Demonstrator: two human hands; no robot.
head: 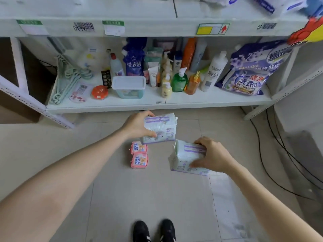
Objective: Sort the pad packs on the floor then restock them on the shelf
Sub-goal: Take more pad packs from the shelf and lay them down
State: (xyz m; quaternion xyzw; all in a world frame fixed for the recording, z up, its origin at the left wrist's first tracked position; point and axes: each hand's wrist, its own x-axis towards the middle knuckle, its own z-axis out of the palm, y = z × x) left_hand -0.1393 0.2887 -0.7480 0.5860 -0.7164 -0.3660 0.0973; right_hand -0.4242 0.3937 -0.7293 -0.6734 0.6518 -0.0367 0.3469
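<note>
Black shoes (153,230) at bottom edge, on tiled floor (139,198). Right hand (212,155) clamped on white-purple pad pack (185,157), fingers over top, thumb on front face; contact with floor not discernible. Two pink packs (139,155) on floor, touching, between arms. Left hand (138,125) grips second white-purple pack (160,128), just before bottom shelf (104,106). Shelf crowded with bottles, detergent bag (248,72), lidded tub (129,87).

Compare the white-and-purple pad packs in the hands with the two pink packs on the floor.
The white-and-purple packs look larger than the pink packs. One is gripped in the left hand and one in the right hand; the pink packs lie untouched, side by side on the floor. All are soft plastic-wrapped packs.
</note>
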